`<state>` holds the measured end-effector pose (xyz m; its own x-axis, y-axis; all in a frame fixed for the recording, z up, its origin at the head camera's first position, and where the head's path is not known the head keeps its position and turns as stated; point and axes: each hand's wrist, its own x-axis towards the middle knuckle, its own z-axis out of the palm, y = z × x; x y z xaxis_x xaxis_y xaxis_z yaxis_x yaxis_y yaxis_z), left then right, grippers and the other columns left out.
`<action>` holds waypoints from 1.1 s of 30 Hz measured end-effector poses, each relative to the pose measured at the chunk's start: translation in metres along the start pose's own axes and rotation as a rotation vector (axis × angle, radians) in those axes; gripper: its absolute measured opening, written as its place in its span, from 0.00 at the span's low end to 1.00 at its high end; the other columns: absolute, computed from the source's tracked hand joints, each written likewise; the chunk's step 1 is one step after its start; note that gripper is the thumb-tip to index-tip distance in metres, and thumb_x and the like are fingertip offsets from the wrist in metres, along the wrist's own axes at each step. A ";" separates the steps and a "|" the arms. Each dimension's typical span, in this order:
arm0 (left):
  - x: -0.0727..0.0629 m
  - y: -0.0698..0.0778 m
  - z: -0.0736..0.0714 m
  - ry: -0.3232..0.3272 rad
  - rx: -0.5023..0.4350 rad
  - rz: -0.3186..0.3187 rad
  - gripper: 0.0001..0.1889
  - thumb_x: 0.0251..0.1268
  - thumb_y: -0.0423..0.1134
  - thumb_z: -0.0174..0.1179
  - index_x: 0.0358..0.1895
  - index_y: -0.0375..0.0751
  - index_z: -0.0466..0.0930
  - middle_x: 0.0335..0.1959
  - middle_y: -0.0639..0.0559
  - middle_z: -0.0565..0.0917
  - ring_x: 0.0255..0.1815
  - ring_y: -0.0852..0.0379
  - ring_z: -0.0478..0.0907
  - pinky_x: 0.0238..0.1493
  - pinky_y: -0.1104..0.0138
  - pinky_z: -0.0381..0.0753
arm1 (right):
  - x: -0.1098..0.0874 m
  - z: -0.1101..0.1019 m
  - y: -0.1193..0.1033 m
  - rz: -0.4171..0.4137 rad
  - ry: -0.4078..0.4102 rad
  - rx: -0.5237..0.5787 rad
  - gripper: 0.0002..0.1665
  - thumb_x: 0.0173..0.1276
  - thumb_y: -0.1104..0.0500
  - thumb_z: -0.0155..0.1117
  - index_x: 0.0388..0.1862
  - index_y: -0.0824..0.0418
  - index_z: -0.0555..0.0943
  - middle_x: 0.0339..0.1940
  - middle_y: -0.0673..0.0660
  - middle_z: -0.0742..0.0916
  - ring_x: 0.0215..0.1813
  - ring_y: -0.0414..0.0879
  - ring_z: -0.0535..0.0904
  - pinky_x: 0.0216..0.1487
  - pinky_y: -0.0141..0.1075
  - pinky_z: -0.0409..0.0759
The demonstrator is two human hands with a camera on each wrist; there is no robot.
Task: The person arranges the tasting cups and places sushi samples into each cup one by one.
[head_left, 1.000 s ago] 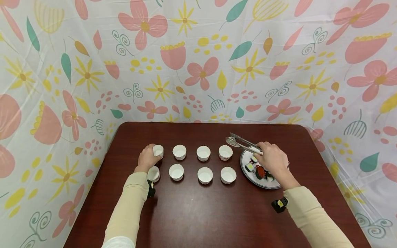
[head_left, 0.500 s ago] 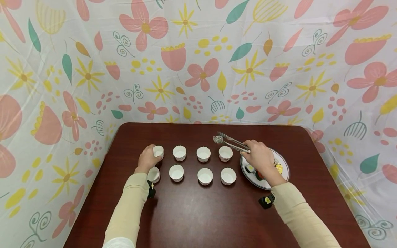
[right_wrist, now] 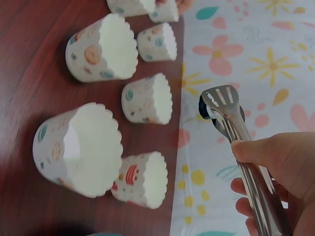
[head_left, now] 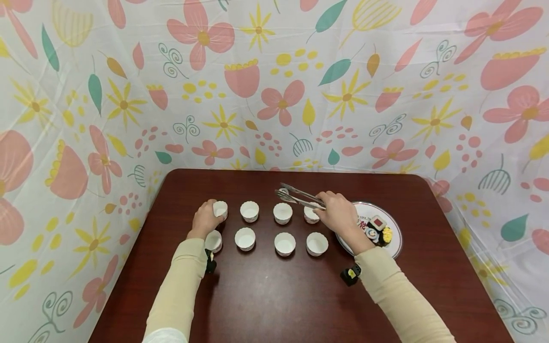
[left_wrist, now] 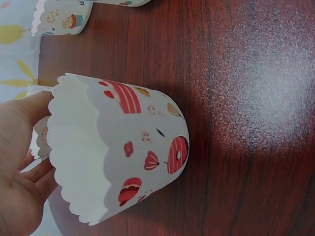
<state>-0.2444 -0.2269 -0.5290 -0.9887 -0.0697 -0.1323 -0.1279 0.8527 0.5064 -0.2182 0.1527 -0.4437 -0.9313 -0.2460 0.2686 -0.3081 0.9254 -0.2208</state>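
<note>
My left hand (head_left: 206,219) holds the far-left paper cup (head_left: 220,208) of the back row by its side. A front-row cup (left_wrist: 123,147) with red printed sweets fills the left wrist view, partly covering that hand. My right hand (head_left: 340,214) grips metal tongs (head_left: 302,196), tips pointing left above the back row. Between the tong tips sits a small piece, dark outside and white inside, like a sushi roll (right_wrist: 202,107); the tongs partly hide it. A white plate (head_left: 366,208) with several sushi pieces (head_left: 377,222) lies under and beside my right forearm.
Several more white paper cups stand in two rows, among them a second back cup (head_left: 249,211) and a front right cup (head_left: 317,244). All rest on a dark red-brown table (head_left: 266,295). A flower-patterned cloth (head_left: 274,71) hangs behind the table.
My right hand has moved left from over the plate, carrying the tongs and the small piece past the back right cup. More of the plate shows. My left hand stays on its cup.
</note>
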 end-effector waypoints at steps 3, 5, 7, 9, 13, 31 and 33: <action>0.000 0.000 0.000 0.000 -0.001 -0.003 0.34 0.56 0.42 0.63 0.65 0.38 0.60 0.60 0.36 0.69 0.54 0.36 0.72 0.50 0.47 0.72 | 0.003 0.001 -0.009 -0.019 0.011 0.006 0.17 0.53 0.53 0.69 0.42 0.56 0.81 0.33 0.54 0.84 0.35 0.52 0.79 0.28 0.44 0.75; 0.000 0.000 0.000 0.002 -0.003 -0.005 0.34 0.55 0.41 0.64 0.65 0.38 0.60 0.60 0.36 0.69 0.54 0.37 0.72 0.50 0.47 0.72 | 0.005 0.003 -0.014 -0.024 0.005 0.000 0.17 0.54 0.52 0.69 0.43 0.56 0.81 0.33 0.53 0.83 0.35 0.51 0.78 0.27 0.44 0.75; 0.000 0.001 0.000 0.002 -0.006 -0.006 0.34 0.55 0.41 0.64 0.65 0.38 0.60 0.60 0.36 0.70 0.54 0.36 0.71 0.50 0.47 0.72 | 0.007 0.004 -0.019 -0.031 0.000 -0.004 0.18 0.54 0.52 0.69 0.43 0.55 0.81 0.34 0.52 0.84 0.35 0.51 0.78 0.27 0.44 0.76; 0.000 0.001 0.000 0.000 -0.008 -0.007 0.34 0.56 0.41 0.63 0.65 0.38 0.60 0.60 0.36 0.70 0.54 0.36 0.71 0.51 0.47 0.72 | 0.009 0.006 -0.024 -0.037 -0.007 -0.010 0.19 0.53 0.51 0.70 0.44 0.54 0.81 0.36 0.52 0.84 0.36 0.50 0.79 0.27 0.44 0.76; 0.000 0.001 0.000 0.000 -0.005 -0.004 0.34 0.56 0.42 0.63 0.65 0.38 0.60 0.60 0.35 0.70 0.54 0.36 0.71 0.50 0.47 0.72 | 0.012 0.009 -0.035 -0.050 -0.017 -0.009 0.21 0.51 0.50 0.71 0.44 0.53 0.81 0.36 0.51 0.84 0.38 0.51 0.79 0.27 0.44 0.76; 0.000 0.001 0.001 0.002 -0.043 -0.046 0.37 0.55 0.42 0.64 0.66 0.35 0.57 0.60 0.34 0.69 0.54 0.34 0.71 0.50 0.47 0.72 | 0.030 0.025 -0.078 -0.087 -0.082 -0.019 0.20 0.54 0.48 0.69 0.47 0.50 0.80 0.40 0.48 0.83 0.39 0.47 0.78 0.27 0.40 0.76; 0.000 0.001 0.001 0.006 -0.047 -0.046 0.36 0.55 0.42 0.64 0.65 0.35 0.58 0.60 0.34 0.70 0.54 0.34 0.71 0.50 0.47 0.72 | 0.032 0.026 -0.083 -0.091 -0.087 -0.025 0.20 0.55 0.48 0.69 0.47 0.50 0.80 0.40 0.48 0.83 0.38 0.47 0.78 0.27 0.39 0.75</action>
<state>-0.2441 -0.2259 -0.5294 -0.9823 -0.1112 -0.1511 -0.1761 0.8236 0.5391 -0.2277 0.0603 -0.4415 -0.9136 -0.3521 0.2033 -0.3877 0.9050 -0.1753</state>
